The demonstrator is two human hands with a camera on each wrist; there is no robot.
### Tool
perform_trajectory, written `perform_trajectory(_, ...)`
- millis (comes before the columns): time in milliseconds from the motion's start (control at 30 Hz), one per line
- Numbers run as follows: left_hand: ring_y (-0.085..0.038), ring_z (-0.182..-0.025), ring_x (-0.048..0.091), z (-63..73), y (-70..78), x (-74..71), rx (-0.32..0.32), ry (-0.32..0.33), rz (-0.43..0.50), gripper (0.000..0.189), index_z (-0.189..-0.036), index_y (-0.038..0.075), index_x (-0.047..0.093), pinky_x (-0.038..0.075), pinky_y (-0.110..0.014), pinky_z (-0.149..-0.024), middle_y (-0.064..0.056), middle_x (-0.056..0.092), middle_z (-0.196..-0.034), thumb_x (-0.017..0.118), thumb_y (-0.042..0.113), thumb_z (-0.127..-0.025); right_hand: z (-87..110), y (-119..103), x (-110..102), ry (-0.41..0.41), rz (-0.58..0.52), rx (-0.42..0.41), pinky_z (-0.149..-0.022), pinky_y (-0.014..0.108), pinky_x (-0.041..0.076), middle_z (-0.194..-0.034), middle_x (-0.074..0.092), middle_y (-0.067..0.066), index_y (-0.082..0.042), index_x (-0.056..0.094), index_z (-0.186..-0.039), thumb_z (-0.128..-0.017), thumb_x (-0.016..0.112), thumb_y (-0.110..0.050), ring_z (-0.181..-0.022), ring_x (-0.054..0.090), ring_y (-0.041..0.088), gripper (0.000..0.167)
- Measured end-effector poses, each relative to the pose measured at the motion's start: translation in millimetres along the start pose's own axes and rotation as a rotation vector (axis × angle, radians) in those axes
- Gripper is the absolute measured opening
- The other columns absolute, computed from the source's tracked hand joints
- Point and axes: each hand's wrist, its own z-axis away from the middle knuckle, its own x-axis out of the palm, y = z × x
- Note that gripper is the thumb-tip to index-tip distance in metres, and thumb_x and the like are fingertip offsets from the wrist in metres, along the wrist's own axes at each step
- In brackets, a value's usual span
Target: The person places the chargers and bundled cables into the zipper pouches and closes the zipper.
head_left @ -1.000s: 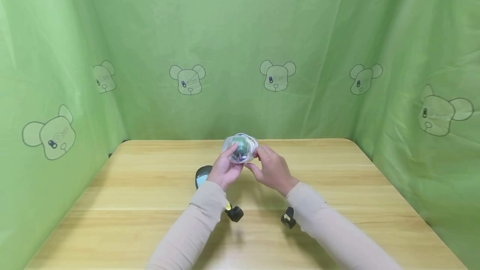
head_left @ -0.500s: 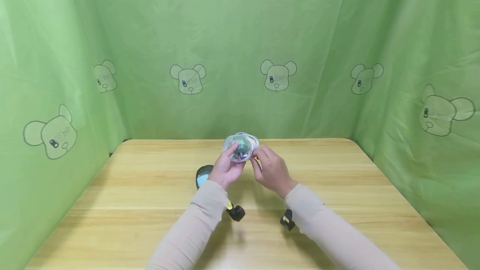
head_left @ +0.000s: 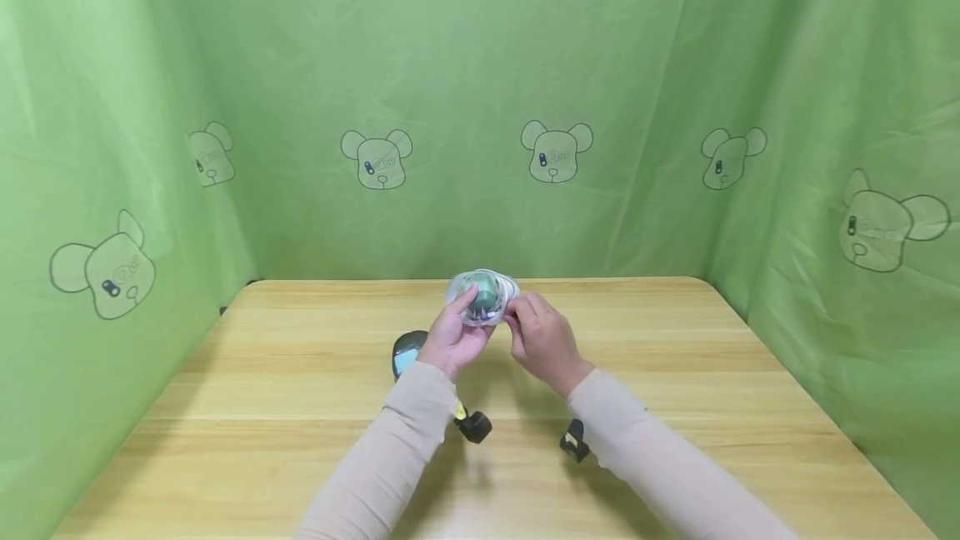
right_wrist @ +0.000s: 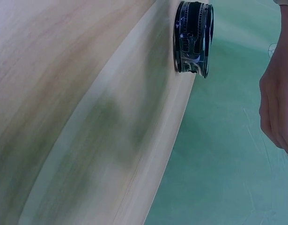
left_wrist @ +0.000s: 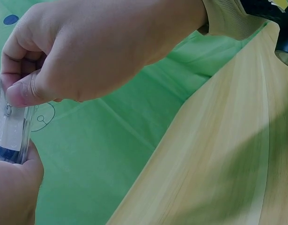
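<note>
Above the far part of the table, my left hand (head_left: 456, 335) grips a clear round case (head_left: 483, 294). Its thumb lies across the front, and a green thing (head_left: 486, 297) shows through. Several white lines curve round the case's right side. My right hand (head_left: 546, 342) pinches the case's lower right edge with curled fingers. In the left wrist view the right hand's thumb (left_wrist: 23, 93) presses the case's white edge strip (left_wrist: 11, 124), by a small metal-looking piece. The left hand (left_wrist: 15, 192) holds from below. Much of the case is cut off there.
A dark, rounded case-like thing (head_left: 407, 353) with a light blue panel lies left of my left wrist; the right wrist view shows this dark case (right_wrist: 194, 38) edge-on. Black wrist cameras hang below both sleeves. Green curtains (head_left: 465, 223) stand behind and beside the wooden table (head_left: 300, 432).
My right hand's thumb has closed in toward its fingers at the case's edge. The right hand has shifted slightly; the left hand keeps its hold on the case.
</note>
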Motion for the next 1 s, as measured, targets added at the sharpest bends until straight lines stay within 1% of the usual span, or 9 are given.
perform_trajectory(67,-0.026,-0.137,0.036,0.2,0.2,-0.1,0.001,-0.002,-0.003,0.056,-0.148,0.005,0.023,0.045,-0.032,-0.103,-0.014,0.035,-0.149,0.051,0.009,-0.099,-0.8,-0.6,-0.7,-0.008,0.001,0.0,-0.053,0.031,0.053,-0.077,0.053,0.009,0.001,0.054,-0.084,-0.072,0.067,0.01,-0.065,0.051,0.022,0.02)
perform_trajectory(167,-0.026,-0.136,0.037,0.5,0.5,0.2,0.001,0.004,-0.001,0.055,-0.147,0.005,0.025,0.046,-0.032,-0.102,-0.014,0.037,-0.147,0.051,0.008,-0.099,-1.4,-0.7,-0.9,-0.02,0.002,0.002,-0.052,0.03,0.051,-0.076,0.052,0.008,0.001,0.053,-0.084,-0.071,0.068,0.01,-0.064,0.05,0.02,0.021)
perform_trajectory(367,-0.025,-0.134,0.038,-0.1,0.9,0.3,-0.006,0.004,-0.009,0.053,-0.146,0.004,0.026,0.046,-0.032,-0.102,-0.013,0.039,-0.144,0.05,0.008,-0.099,-1.9,-0.2,-1.6,-0.029,-0.003,0.01,-0.05,0.028,0.049,-0.075,0.049,0.007,0.0,0.052,-0.084,-0.072,0.066,0.009,-0.063,0.047,0.019,0.02)
perform_trajectory(700,-0.026,-0.137,0.036,0.0,1.7,0.9,-0.017,-0.011,-0.02,0.054,-0.148,0.004,0.024,0.042,-0.032,-0.106,-0.014,0.036,-0.149,0.049,0.009,-0.1,-0.2,1.4,0.1,-0.038,-0.012,0.028,-0.048,0.025,0.047,-0.075,0.048,0.007,0.002,0.051,-0.084,-0.075,0.062,0.009,-0.062,0.044,0.017,0.016)
perform_trajectory(900,-0.026,-0.136,0.037,0.2,2.1,0.5,-0.02,-0.009,-0.019,0.053,-0.147,0.004,0.024,0.041,-0.032,-0.106,-0.014,0.037,-0.148,0.048,0.008,-0.1,0.5,1.7,-0.7,-0.045,-0.022,0.048,-0.046,0.023,0.046,-0.075,0.047,0.007,0.003,0.051,-0.084,-0.073,0.06,0.011,-0.061,0.042,0.015,0.017)
perform_trajectory(1000,-0.025,-0.136,0.036,0.0,2.0,0.4,-0.021,-0.014,-0.025,0.053,-0.147,0.005,0.024,0.041,-0.031,-0.106,-0.014,0.036,-0.148,0.048,0.007,-0.1,0.7,2.6,-1.3,-0.034,-0.025,0.055,-0.046,0.023,0.046,-0.075,0.047,0.007,0.003,0.051,-0.084,-0.072,0.062,0.012,-0.06,0.042,0.015,0.018)
